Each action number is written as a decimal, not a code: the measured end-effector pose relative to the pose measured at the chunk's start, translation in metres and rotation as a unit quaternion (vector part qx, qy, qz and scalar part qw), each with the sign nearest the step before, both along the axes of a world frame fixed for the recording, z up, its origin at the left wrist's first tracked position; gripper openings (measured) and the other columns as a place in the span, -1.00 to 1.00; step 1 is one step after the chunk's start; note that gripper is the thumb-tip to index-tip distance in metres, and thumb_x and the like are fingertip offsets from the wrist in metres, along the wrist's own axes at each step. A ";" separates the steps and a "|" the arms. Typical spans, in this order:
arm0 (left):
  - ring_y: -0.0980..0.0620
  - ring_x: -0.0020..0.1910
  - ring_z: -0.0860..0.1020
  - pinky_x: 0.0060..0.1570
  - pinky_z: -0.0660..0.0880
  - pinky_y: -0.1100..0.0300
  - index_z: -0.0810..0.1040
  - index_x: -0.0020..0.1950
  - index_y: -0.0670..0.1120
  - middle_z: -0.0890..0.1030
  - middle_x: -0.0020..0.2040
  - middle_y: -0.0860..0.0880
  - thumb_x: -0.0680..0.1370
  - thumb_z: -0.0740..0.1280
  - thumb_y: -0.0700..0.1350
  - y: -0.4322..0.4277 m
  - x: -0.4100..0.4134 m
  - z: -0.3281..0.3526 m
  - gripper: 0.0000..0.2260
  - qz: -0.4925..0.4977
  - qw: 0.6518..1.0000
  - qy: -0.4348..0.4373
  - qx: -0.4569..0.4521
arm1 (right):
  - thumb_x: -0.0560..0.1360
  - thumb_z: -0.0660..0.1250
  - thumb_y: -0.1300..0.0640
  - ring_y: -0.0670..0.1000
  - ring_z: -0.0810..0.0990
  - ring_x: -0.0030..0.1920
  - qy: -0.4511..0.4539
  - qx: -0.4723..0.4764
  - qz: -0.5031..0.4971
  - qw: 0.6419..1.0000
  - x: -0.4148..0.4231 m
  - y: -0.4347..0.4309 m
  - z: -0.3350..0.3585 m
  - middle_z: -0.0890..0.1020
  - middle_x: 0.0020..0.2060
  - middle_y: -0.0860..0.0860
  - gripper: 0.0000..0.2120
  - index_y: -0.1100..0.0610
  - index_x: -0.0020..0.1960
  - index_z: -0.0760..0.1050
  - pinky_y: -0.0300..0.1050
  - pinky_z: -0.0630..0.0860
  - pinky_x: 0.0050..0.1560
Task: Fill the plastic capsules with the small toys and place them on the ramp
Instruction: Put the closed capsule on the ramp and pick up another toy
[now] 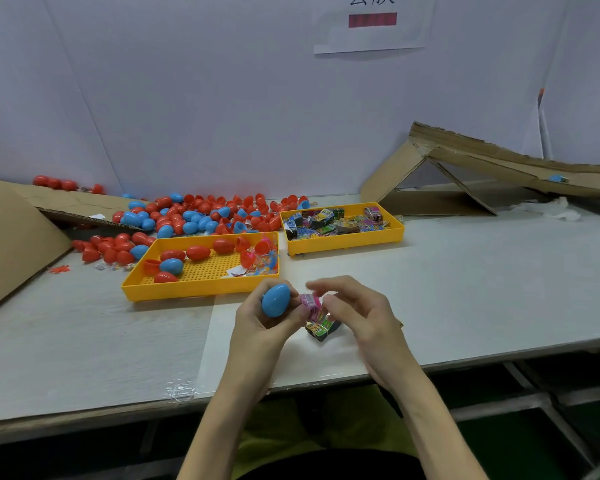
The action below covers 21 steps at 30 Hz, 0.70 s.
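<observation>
At lower centre, your left hand (pixel 266 322) grips 1 blue capsule (pixel 275 301) while your right hand (pixel 358 317) pinches a pink toy packet (pixel 310 302) just beside it, kept close for loading; the cardboard ramp (pixel 492 161) stands upper right.

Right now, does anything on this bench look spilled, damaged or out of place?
Yes. Red and blue capsules lie heaped loose on the table behind and left of the yellow tray. The cardboard ramp has a ragged, torn top edge.
</observation>
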<state>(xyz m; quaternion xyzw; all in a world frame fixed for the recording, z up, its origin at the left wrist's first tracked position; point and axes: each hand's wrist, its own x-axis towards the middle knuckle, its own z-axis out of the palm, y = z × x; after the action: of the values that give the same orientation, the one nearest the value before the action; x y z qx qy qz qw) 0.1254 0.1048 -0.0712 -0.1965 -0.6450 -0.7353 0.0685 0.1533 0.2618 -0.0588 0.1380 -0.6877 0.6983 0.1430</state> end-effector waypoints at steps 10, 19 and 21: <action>0.04 -0.19 0.57 -0.13 0.58 0.18 0.55 -0.05 -0.12 0.61 -0.18 -0.07 0.38 0.49 -0.08 0.000 0.004 0.004 -0.77 0.003 1.000 -0.005 -0.001 | 0.43 0.45 0.11 0.00 0.69 -0.11 0.008 0.008 0.010 1.000 0.003 0.001 0.000 0.71 -0.16 -0.02 -0.91 -0.06 -0.10 0.68 -0.17 0.61 -0.10; -0.07 -0.16 0.48 -0.11 0.47 0.07 0.52 -0.08 -0.19 0.53 -0.19 -0.15 0.26 0.45 -0.06 -0.004 0.002 0.008 -0.68 -0.070 0.995 -0.050 0.053 | 0.47 0.40 0.13 -0.06 0.65 -0.12 0.006 0.009 0.024 1.000 0.001 0.001 -0.001 0.67 -0.18 0.00 -0.97 0.06 -0.12 0.62 -0.20 0.57 -0.13; -0.03 -0.21 0.44 -0.18 0.42 0.11 0.51 -0.10 -0.19 0.50 -0.23 -0.10 0.24 0.43 -0.05 -0.005 0.002 0.009 -0.67 -0.080 0.993 -0.062 0.058 | 0.49 0.37 0.11 -0.09 0.62 -0.16 -0.006 0.004 0.039 0.999 0.000 0.000 -0.002 0.65 -0.20 -0.01 -0.96 0.07 -0.11 0.59 -0.24 0.56 -0.16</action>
<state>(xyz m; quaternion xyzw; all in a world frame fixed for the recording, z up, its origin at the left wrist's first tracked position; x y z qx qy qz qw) 0.1273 0.1002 -0.0620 -0.1976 -0.5860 -0.7856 -0.0194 0.1536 0.2620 -0.0604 0.1608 -0.6858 0.7011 0.1108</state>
